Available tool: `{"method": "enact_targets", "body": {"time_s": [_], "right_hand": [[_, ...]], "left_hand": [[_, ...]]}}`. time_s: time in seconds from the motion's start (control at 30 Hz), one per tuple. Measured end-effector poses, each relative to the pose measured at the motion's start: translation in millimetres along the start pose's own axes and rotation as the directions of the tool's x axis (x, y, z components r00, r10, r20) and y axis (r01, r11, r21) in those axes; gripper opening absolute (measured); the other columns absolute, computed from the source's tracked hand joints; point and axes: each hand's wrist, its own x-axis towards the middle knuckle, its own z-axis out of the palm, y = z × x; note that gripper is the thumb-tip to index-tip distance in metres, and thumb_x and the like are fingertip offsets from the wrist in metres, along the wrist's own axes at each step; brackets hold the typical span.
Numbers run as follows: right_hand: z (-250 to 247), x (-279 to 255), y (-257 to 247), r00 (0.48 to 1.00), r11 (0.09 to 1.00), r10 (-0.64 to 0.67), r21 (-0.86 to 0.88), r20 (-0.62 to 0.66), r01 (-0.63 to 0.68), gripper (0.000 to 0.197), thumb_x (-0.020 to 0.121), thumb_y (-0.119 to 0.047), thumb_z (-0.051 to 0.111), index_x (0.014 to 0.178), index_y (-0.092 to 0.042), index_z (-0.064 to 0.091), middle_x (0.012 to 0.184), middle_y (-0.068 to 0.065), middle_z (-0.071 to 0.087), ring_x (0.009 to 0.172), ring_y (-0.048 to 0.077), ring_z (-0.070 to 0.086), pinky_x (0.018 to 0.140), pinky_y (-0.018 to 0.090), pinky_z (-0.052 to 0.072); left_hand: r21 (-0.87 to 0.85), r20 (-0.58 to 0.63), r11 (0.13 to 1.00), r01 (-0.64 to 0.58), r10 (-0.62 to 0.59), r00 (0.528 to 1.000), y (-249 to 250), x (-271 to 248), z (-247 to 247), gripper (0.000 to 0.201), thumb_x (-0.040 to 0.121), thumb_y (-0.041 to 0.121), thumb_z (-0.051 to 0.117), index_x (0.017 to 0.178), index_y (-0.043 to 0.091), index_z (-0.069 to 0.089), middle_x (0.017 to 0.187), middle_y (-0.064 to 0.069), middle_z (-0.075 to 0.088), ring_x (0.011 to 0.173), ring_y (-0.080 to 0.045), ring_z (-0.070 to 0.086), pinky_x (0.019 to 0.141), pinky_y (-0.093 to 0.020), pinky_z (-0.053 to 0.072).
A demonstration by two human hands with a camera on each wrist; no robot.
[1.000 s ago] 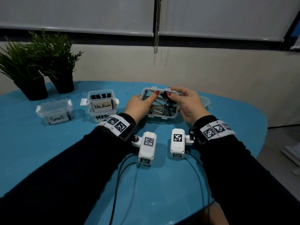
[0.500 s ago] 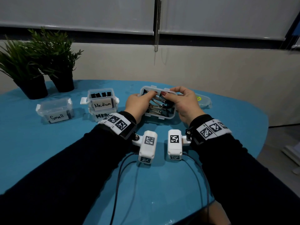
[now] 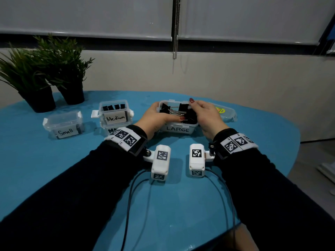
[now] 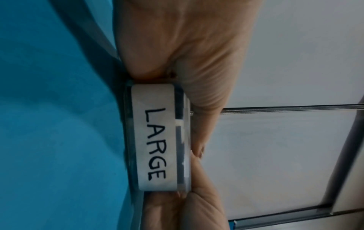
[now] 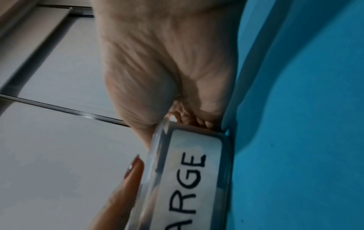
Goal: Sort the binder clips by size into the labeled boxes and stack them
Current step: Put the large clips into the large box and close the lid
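Note:
A clear box labelled LARGE stands level at mid-table, its label facing me, with several big black binder clips inside. My left hand grips its left end, the thumb lying over the near rim. My right hand grips its right end, one finger hooked over the far rim. The left wrist view shows the LARGE label between both hands. In the right wrist view the box has its base against the blue table.
Left of it, a Medium box with black clips is stacked on another medium box. Further left is the closed Small box. A loose clear lid lies behind my right hand. Two potted plants stand at the far left.
The LARGE box was tilted with its opening toward me; it now sits level with the label facing me. Both hands have kept their hold on its ends.

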Motion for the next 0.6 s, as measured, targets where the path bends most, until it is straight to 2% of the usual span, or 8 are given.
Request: {"method": "enact_targets", "body": {"time_s": [0.07, 0.13, 0.2, 0.27, 0.37, 0.47, 0.53, 0.6], "right_hand": [[-0.8, 1.6, -1.0, 0.997, 0.992, 0.063, 0.107, 0.052, -0.069, 0.016, 0.100, -0.014, 0.058, 0.104, -0.007, 0.072, 0.109, 0.016, 0.074, 0.100, 0.027, 0.072, 0.092, 0.038, 0.057], [-1.6, -0.6, -0.7, 0.984, 0.991, 0.077, 0.097, 0.158, -0.093, 0.016, 0.095, -0.005, 0.063, 0.109, -0.007, 0.069, 0.101, 0.011, 0.075, 0.088, 0.019, 0.073, 0.078, 0.030, 0.059], [-1.2, -2.6, 3.3, 0.970, 0.993, 0.097, 0.045, 0.224, -0.109, 0.020, 0.090, 0.000, 0.066, 0.108, -0.008, 0.068, 0.095, 0.009, 0.074, 0.081, 0.020, 0.071, 0.071, 0.032, 0.059], [0.7, -2.1, 5.6, 0.970, 0.991, 0.125, 0.026, 0.210, -0.133, 0.019, 0.089, -0.001, 0.068, 0.107, -0.009, 0.068, 0.093, 0.009, 0.074, 0.082, 0.024, 0.070, 0.072, 0.035, 0.058], [4.2, 1.3, 3.0, 0.978, 0.990, 0.136, 0.009, 0.159, -0.139, 0.021, 0.087, 0.000, 0.071, 0.107, -0.005, 0.067, 0.089, 0.012, 0.074, 0.078, 0.025, 0.071, 0.070, 0.036, 0.058], [5.1, 4.5, 4.7, 0.981, 0.989, 0.145, -0.043, 0.125, -0.141, 0.032, 0.084, -0.002, 0.075, 0.114, 0.000, 0.066, 0.095, 0.016, 0.073, 0.081, 0.029, 0.070, 0.074, 0.040, 0.059], [2.3, 6.8, 8.5, 0.988, 0.989, 0.124, -0.094, 0.095, -0.115, 0.043, 0.081, -0.012, 0.081, 0.119, -0.002, 0.065, 0.104, 0.014, 0.073, 0.089, 0.027, 0.071, 0.079, 0.040, 0.059], [-2.5, 9.1, 8.5, 0.998, 0.991, 0.046, -0.130, 0.046, -0.040, 0.051, 0.080, -0.026, 0.084, 0.122, -0.003, 0.065, 0.109, 0.009, 0.073, 0.098, 0.021, 0.071, 0.091, 0.035, 0.057]], "left_hand": [[-0.061, -0.053, 0.998, 0.027, -0.031, 0.998, -2.3, 3.4, -1.6, 0.062, 0.069, 0.003, 0.088, 0.123, 0.012, 0.059, 0.110, -0.012, 0.074, 0.091, -0.026, 0.074, 0.080, -0.045, 0.062], [-0.093, -0.091, 0.995, 0.029, -0.037, 0.995, -3.7, 5.9, -0.8, 0.060, 0.071, 0.005, 0.087, 0.122, 0.012, 0.058, 0.112, -0.014, 0.072, 0.095, -0.030, 0.073, 0.080, -0.048, 0.062], [-0.115, -0.099, 0.993, 0.032, -0.044, 0.994, -4.9, 6.4, 0.1, 0.067, 0.070, 0.007, 0.088, 0.128, 0.017, 0.054, 0.115, -0.013, 0.069, 0.097, -0.031, 0.072, 0.082, -0.049, 0.061], [-0.128, -0.056, 0.991, 0.047, -0.054, 0.997, -5.7, 6.1, -1.1, 0.078, 0.067, 0.008, 0.090, 0.133, 0.024, 0.050, 0.119, -0.012, 0.065, 0.097, -0.031, 0.072, 0.081, -0.048, 0.061], [-0.127, 0.038, 0.990, 0.061, -0.056, 0.998, -4.3, 4.1, -7.1, 0.095, 0.061, 0.003, 0.093, 0.139, 0.025, 0.044, 0.123, -0.012, 0.063, 0.097, -0.027, 0.072, 0.077, -0.041, 0.061], [-0.109, 0.099, 0.991, 0.083, -0.073, 0.992, -2.2, 3.5, -13.1, 0.109, 0.055, -0.004, 0.093, 0.144, 0.027, 0.037, 0.125, -0.014, 0.063, 0.101, -0.029, 0.071, 0.083, -0.045, 0.061], [-0.108, 0.115, 0.990, 0.087, -0.074, 0.991, -2.8, 4.2, -14.3, 0.110, 0.057, -0.006, 0.091, 0.144, 0.027, 0.034, 0.126, -0.016, 0.063, 0.103, -0.031, 0.071, 0.082, -0.047, 0.061], [-0.090, 0.098, 0.994, 0.062, -0.053, 0.994, -4.0, 4.9, -13.2, 0.109, 0.054, -0.002, 0.094, 0.142, 0.026, 0.035, 0.124, -0.016, 0.066, 0.103, -0.031, 0.072, 0.084, -0.047, 0.061]]}}
